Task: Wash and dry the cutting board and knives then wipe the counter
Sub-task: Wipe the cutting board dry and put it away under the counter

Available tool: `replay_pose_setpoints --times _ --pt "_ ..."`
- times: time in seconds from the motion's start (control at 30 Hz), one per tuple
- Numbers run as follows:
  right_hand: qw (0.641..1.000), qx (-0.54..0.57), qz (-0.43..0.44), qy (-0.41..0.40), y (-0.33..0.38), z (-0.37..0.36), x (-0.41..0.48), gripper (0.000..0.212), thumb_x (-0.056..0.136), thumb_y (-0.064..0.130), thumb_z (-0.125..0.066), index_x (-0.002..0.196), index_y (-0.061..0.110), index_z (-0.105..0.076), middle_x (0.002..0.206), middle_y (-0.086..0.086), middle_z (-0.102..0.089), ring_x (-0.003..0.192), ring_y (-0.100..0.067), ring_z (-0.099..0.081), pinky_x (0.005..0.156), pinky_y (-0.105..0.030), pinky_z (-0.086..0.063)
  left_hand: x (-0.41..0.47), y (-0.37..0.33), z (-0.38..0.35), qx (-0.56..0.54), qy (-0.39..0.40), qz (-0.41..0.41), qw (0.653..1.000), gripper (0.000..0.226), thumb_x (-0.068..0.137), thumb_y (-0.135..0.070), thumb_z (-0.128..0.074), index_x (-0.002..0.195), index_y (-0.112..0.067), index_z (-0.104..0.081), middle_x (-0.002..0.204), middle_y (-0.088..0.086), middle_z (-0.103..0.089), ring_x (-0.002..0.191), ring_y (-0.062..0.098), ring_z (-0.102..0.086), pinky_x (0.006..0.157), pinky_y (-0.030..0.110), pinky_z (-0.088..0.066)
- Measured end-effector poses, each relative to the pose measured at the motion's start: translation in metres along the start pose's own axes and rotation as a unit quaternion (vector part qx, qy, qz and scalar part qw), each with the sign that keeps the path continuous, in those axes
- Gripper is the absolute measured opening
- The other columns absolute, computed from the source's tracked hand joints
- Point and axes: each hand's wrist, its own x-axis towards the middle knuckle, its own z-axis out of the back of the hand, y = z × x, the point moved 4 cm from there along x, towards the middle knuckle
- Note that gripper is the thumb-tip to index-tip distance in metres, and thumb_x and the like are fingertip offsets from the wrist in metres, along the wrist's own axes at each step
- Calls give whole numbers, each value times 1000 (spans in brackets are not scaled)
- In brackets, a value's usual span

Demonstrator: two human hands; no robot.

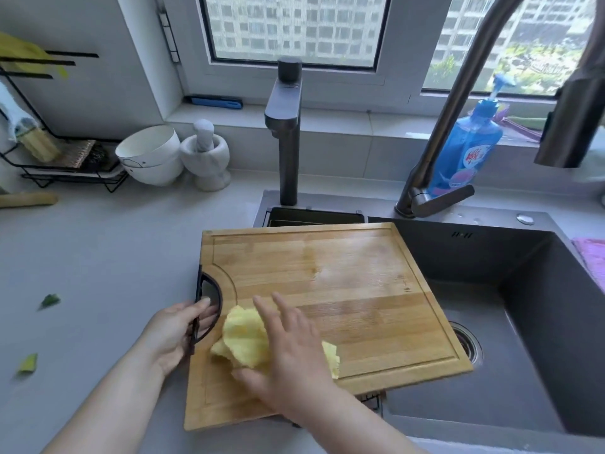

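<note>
Our left hand (178, 332) grips the cutting board (327, 283) by the black handle (209, 311) set into its left edge, fingers curled round it; our right hand (291, 348) lies flat with fingers spread, pressing a crumpled yellow cloth (245, 339) onto the near left part of the board. We see the wooden board lying skewed, its left part over the grey counter (98, 257) and its right part jutting out over the dark sink (530, 339); its surface shines wet in the middle. Behind the sink stands a tall curved faucet (458, 109), with a blue soap bottle (465, 152) just beside it on the sill; a pink cloth (592, 260) rests at the sink's right rim. On the counter to the left we see two green scraps (50, 299), stacked white bowls (150, 155) and a stone mortar (206, 158).
</note>
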Motion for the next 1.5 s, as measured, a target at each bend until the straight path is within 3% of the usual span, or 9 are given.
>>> replay_pose_setpoints --times 0.17,0.27,0.33,0.5,0.67,0.87,1.27,1.37,1.5 --pt "992 -81 75 -56 -12 -5 4 78 34 60 -66 107 42 -45 97 16 -69 71 -7 -66 57 -17 -52 -3 4 6 19 -3 6 1000 19 89 10 -45 83 -4 -55 43 -1 -63 38 3 -59 38 12 -46" --pt "992 -84 12 -98 -55 23 2 61 54 39 -70 115 40 -59 117 11 -61 94 -14 -64 76 -19 -49 -7 5 5 25 7 3 1000 22 89 11 -44 80 -6 -55 44 -1 -63 37 3 -59 37 12 -46" --pt "983 -95 -96 -122 -113 45 -5 59 80 18 -57 134 37 -43 143 6 -39 123 -21 -44 98 -25 -36 -7 4 6 17 12 6 1000 23 88 11 -45 81 -8 -55 46 -1 -65 39 5 -61 37 13 -47" --pt "924 12 -342 -173 -204 89 -34 47 89 13 -50 134 27 -47 133 -6 -46 116 -30 -44 84 -36 -42 -7 1 3 18 32 5 999 27 89 12 -43 106 -5 -53 51 0 -67 42 7 -63 38 16 -49" --pt "943 90 -201 -251 -122 88 5 51 84 6 -54 133 20 -48 132 -8 -48 117 -26 -46 96 -32 -37 -9 5 4 33 34 1 999 29 89 12 -43 111 -4 -53 51 0 -67 42 6 -63 37 15 -48" --pt "997 -52 56 28 19 11 52 55 88 26 -51 140 29 -31 150 -3 -23 130 -26 -28 102 -37 -29 -9 2 6 32 35 -20 999 29 88 12 -43 111 -1 -55 52 -1 -67 44 5 -63 40 13 -48" --pt "934 -38 -342 -100 -183 88 31 48 91 21 -47 137 31 -38 135 -4 -41 121 -27 -42 81 -35 -43 -1 4 14 9 32 7 999 36 88 11 -45 123 3 -51 56 2 -69 47 7 -65 40 15 -49" --pt "933 -7 -335 -133 -171 91 40 45 90 19 -47 135 27 -43 133 -5 -44 117 -28 -46 79 -33 -42 1 4 14 12 30 8 999 34 88 11 -46 121 2 -52 56 2 -70 47 8 -65 41 15 -50" --pt "977 66 -153 -131 -71 74 72 53 87 16 -53 137 28 -40 135 0 -43 119 -20 -45 91 -30 -40 2 5 14 9 30 8 999 32 88 11 -46 116 0 -54 57 2 -70 48 8 -66 40 15 -49"
